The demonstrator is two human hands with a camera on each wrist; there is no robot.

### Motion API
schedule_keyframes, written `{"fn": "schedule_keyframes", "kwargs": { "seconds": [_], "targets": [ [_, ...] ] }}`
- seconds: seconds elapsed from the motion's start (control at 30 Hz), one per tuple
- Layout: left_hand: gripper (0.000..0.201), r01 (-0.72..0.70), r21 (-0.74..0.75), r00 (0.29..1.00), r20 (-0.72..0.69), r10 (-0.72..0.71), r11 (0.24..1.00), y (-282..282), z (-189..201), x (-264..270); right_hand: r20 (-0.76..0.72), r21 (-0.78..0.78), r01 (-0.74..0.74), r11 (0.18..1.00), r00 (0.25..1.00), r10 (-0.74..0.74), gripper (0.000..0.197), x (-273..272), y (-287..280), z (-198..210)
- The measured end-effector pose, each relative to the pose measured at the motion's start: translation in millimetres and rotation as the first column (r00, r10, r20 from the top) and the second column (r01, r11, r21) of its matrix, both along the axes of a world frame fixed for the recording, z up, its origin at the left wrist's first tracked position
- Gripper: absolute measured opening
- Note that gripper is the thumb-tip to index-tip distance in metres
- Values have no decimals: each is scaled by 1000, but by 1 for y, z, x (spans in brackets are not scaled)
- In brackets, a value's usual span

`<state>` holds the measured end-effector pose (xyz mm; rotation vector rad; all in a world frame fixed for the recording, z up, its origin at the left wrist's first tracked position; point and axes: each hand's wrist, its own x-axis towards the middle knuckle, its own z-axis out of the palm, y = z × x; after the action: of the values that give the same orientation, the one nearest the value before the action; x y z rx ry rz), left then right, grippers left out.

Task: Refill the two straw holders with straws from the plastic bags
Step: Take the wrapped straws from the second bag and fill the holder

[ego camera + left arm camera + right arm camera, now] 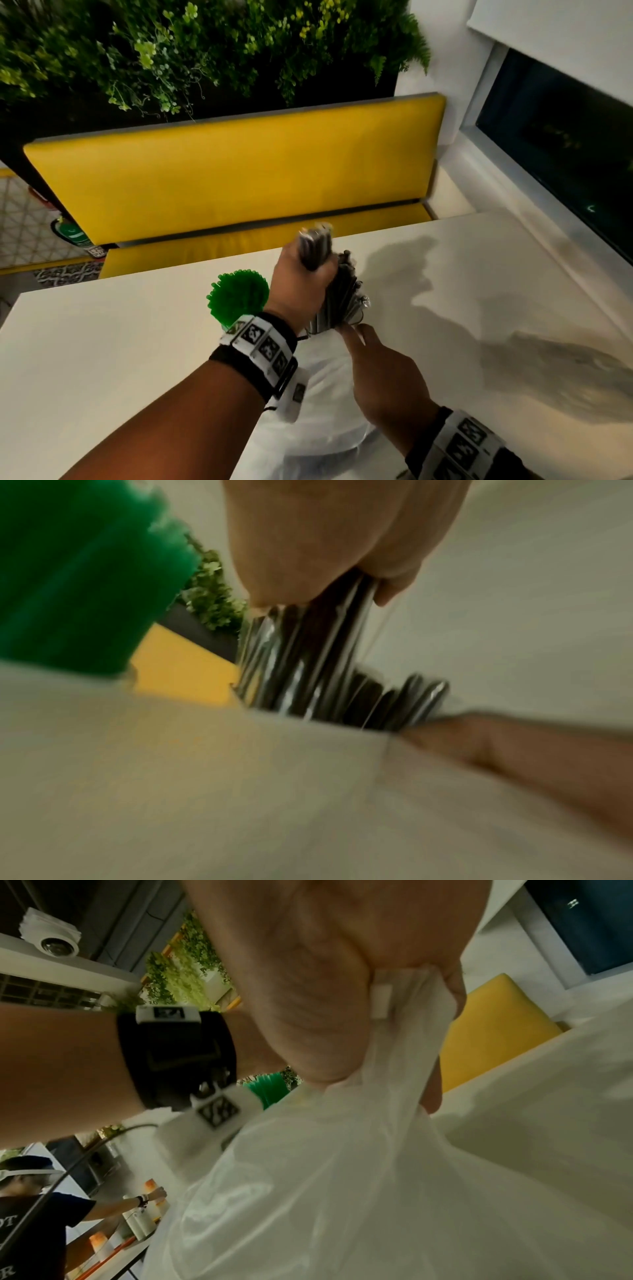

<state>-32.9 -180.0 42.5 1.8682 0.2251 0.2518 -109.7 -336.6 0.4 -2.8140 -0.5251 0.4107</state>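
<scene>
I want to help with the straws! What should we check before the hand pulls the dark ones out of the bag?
1. Left hand grips the bundle of dark wrapped straws: ok.
2. Right hand holds the thin white plastic bag: ok.
3. Straws fully clear of the bag: not ok, lower ends inside.
4. Green plastic straws standing upright: ok.
5. Holder for the dark straws ready: cannot tell, none visible.

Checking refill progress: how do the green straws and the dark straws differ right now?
The green straws stand untouched in their holder; the dark straws are gripped by the left hand. The green straws are bare and fanned out, while the dark straws look clear-wrapped and bunched above the plastic bag, which the right hand holds. Both stand roughly upright.
</scene>
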Motion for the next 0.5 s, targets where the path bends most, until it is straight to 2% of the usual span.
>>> {"fn": "schedule_keyframes", "kwargs": {
  "seconds": [0.03,0.07,0.1,0.13,0.17,0.23,0.3,0.37,0.4,0.43,0.5],
  "targets": [
    [24,74,223,997,-39,-67,972,2,-9,-4,-2,-6,2,1000,1000,-2,77,-1,0,-2],
    [40,139,420,990,-93,-110,897,3,-15,-10,-6,-11,7,1000,1000,-7,77,-2,1,-3],
    [53,164,537,986,-123,-116,827,5,-21,-12,-8,-10,16,1000,1000,-16,76,-2,1,-5],
    [60,179,539,982,-147,-117,823,8,-20,-14,-11,-7,23,1000,1000,-23,77,-2,1,-7],
    [66,179,460,980,-157,-119,870,11,-17,-15,-15,-4,27,1000,1000,-27,78,-2,2,-8],
    [96,191,277,977,-145,-156,942,18,-10,-17,-31,0,30,1000,999,-30,81,-3,3,-9],
    [119,216,301,976,-68,-205,929,19,5,-20,-40,-2,34,999,999,-34,81,-3,4,-7],
    [118,196,447,964,76,-255,873,12,20,-22,-38,6,37,999,999,-37,79,-3,5,-6],
    [110,177,551,952,115,-285,815,5,24,-22,-36,17,42,999,998,-42,79,-3,5,-6],
    [98,168,678,944,100,-316,715,0,23,-21,-30,24,46,999,999,-46,77,-3,6,-7],
    [78,252,854,928,-80,-363,456,-9,10,-18,9,22,45,999,999,-45,74,-4,5,-9]
  ]
}}
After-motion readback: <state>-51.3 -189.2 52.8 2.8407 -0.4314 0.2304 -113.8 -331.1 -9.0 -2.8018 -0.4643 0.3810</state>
